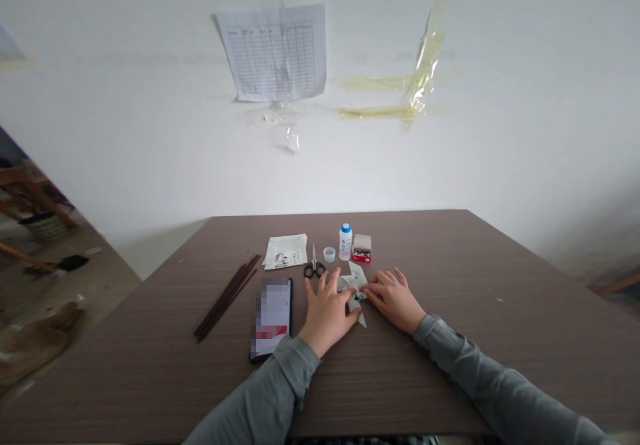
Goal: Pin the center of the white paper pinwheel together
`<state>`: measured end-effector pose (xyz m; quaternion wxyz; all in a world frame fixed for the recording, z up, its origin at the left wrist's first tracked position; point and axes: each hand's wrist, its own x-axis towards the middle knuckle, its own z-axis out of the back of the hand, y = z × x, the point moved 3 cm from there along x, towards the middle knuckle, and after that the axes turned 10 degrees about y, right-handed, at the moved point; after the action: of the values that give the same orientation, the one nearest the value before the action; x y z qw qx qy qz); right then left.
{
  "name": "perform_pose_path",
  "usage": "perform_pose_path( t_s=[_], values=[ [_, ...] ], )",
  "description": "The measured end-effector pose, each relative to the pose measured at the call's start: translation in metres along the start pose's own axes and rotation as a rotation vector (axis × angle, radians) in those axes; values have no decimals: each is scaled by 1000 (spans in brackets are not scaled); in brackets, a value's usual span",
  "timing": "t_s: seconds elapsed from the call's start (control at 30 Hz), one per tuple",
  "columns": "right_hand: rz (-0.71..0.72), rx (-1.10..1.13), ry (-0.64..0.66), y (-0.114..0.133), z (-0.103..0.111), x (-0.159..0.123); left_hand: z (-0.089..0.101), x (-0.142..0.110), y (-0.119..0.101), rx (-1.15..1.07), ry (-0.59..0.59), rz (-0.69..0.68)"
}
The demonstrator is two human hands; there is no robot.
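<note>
A folded paper pinwheel [356,291] with pointed grey-white blades lies flat on the table, with a small dark spot at its centre. My left hand [327,315] grips its left side, fingers spread over the blades and thumb along the lower blade. My right hand [393,298] comes in from the right, its fingertips pressed at the pinwheel's centre. Most of the middle is hidden by my fingers. Black-handled scissors [314,261] lie just above my left hand, not touching it.
On the brown wood-grain table [400,378] are a phone [271,318] with a blurred screen, dark thin sticks [227,297], printed papers [285,251], a small cap [329,254], a white bottle [345,241] with a blue lid and a small open box [362,248]. A white wall stands behind.
</note>
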<state>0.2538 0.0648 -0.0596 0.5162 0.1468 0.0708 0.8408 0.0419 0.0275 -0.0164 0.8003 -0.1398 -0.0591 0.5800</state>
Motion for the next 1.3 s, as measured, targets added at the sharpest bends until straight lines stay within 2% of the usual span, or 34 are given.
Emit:
perform_pose_path(
  t_s=[0.17,0.53,0.77,0.97,1.3],
  values=[
    [12,3,-22,-3,-3,-1,-3,3,2,-16,-24,-3],
    [53,94,-3,-7,-1,-3,-3,-2,0,0,5,5],
    [54,36,24,-3,-1,-1,-5,2,2,4,-7,-13],
    [68,22,-2,-9,-5,4,-2,5,1,28,43,3],
    [109,71,-61,-18,-12,-1,-11,9,5,7,-31,6]
  ],
)
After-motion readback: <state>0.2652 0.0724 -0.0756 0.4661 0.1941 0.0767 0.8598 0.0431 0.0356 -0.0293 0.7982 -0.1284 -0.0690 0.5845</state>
